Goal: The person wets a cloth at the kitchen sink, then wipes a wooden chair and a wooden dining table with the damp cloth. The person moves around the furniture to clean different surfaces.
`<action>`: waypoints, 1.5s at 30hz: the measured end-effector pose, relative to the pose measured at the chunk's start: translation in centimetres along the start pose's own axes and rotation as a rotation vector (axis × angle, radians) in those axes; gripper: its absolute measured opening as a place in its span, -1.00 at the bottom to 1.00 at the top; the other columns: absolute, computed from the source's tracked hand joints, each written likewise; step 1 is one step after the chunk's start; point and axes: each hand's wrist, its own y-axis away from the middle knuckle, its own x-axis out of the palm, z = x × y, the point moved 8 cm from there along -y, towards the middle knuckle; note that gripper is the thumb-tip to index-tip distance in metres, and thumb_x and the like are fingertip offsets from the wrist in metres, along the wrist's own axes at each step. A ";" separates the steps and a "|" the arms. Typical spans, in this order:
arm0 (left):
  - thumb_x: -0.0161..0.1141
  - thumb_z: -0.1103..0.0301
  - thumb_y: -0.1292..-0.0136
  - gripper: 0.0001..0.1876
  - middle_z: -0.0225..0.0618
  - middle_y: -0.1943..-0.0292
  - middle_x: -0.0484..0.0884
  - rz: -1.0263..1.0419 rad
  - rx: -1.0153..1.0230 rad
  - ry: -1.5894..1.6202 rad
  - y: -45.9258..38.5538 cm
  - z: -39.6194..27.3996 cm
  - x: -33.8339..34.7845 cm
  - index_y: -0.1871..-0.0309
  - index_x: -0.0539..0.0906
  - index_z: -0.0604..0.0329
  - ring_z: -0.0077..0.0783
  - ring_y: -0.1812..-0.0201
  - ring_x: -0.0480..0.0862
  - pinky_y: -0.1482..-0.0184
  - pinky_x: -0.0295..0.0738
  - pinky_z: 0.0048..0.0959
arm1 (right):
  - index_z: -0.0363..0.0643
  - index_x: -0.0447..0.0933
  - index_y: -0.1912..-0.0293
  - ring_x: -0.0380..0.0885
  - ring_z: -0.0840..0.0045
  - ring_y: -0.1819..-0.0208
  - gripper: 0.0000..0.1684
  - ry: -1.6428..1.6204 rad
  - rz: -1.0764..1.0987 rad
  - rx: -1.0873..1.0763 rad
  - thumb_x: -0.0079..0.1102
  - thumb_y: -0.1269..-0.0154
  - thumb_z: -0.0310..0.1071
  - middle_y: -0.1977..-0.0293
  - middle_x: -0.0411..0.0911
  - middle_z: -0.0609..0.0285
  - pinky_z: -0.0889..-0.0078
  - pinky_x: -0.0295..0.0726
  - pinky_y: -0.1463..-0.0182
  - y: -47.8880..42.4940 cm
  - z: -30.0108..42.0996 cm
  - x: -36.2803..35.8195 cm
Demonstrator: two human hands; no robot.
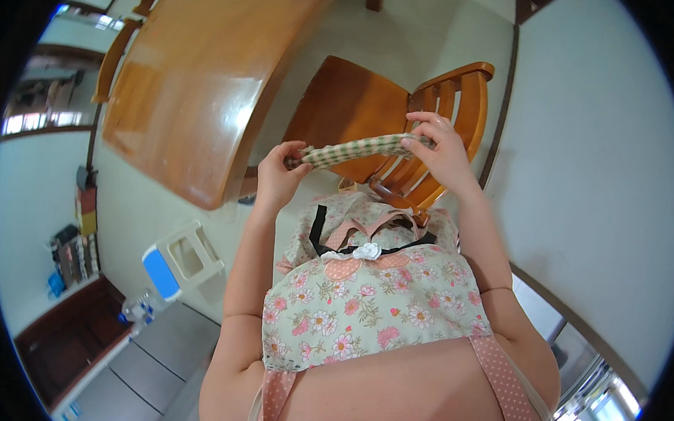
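Note:
A green-and-cream checked cloth (362,149), folded into a narrow band, is stretched between my two hands in mid-air. My left hand (282,171) pinches its left end between thumb and fingers. At the other end, my right hand (438,150) grips it with the thumb below and some fingers raised. Beneath the cloth is a wooden chair, its brown seat (347,112) and slatted backrest (465,114) partly covered by the cloth and my right hand. A floral apron (366,308) with pink dotted straps covers my front.
A glossy wooden table (201,80) stands to the left, with another chair (115,60) at its far side. A white stool with a blue top (162,273) and clear plastic bottles (138,309) are on the floor at lower left. A pale wall (586,182) rises on the right.

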 end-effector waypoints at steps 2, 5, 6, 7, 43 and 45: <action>0.35 0.52 0.04 -0.81 -0.31 0.27 0.57 -0.056 0.009 -0.146 -0.9 -0.8 -0.1 0.30 0.66 0.17 -0.33 0.27 0.60 0.17 0.51 -0.42 | -0.24 0.52 0.34 0.44 0.40 0.04 -0.77 -0.082 0.021 0.071 0.25 -0.18 -0.25 -0.01 0.49 0.23 0.38 0.42 -0.01 -0.2 -0.5 0.5; 0.29 0.53 0.01 -0.90 -0.25 0.09 0.57 -0.158 0.307 -0.495 -1.6 -4.0 0.0 0.46 0.57 0.19 -0.28 0.14 0.59 0.04 0.47 -0.42 | -0.24 0.51 0.35 0.47 0.55 0.32 -0.75 -0.205 -0.015 0.199 0.23 -0.22 -0.23 0.25 0.54 0.20 0.50 0.44 0.24 -0.2 -2.5 0.7; 0.28 0.53 -0.02 -0.88 -0.24 0.05 0.56 -0.120 0.412 -0.467 -1.7 -5.2 0.6 0.47 0.52 0.19 -0.32 0.13 0.57 0.03 0.45 -0.45 | -0.24 0.51 0.35 0.45 0.59 0.37 -0.75 -0.243 -0.025 0.277 0.23 -0.23 -0.22 0.33 0.54 0.21 0.52 0.43 0.28 -0.2 -4.0 0.8; 0.26 0.53 -0.05 -0.85 -0.23 0.01 0.56 -0.077 0.516 -0.436 -1.6 -6.6 1.1 0.49 0.48 0.20 -0.37 0.11 0.56 0.02 0.43 -0.48 | -0.24 0.51 0.35 0.43 0.63 0.43 -0.74 -0.282 -0.037 0.359 0.22 -0.23 -0.22 0.41 0.53 0.21 0.55 0.41 0.33 0.0 -5.6 0.9; -0.11 0.28 -0.40 -0.39 0.36 -0.40 -0.37 0.531 0.744 -0.190 0.1 -13.2 31.5 -0.43 0.01 0.32 0.36 -0.42 -0.23 -0.42 -0.12 -0.06 | -0.25 0.37 -0.18 0.41 0.43 -0.13 -0.38 -0.907 -0.850 0.693 -0.28 -0.47 0.09 -0.10 0.46 0.10 0.40 0.34 -0.19 9.5 -22.8 -5.1; -0.14 0.24 -0.42 -0.39 0.37 -0.40 -0.37 0.493 0.773 -0.148 -1.6 -14.0 32.4 -0.42 0.01 0.37 0.36 -0.42 -0.25 -0.42 -0.13 -0.05 | -0.25 0.31 -0.23 0.35 0.39 -0.20 -0.32 -0.997 -0.806 0.686 -0.34 -0.47 0.13 -0.17 0.40 0.08 0.37 0.30 -0.24 9.8 -23.8 -0.7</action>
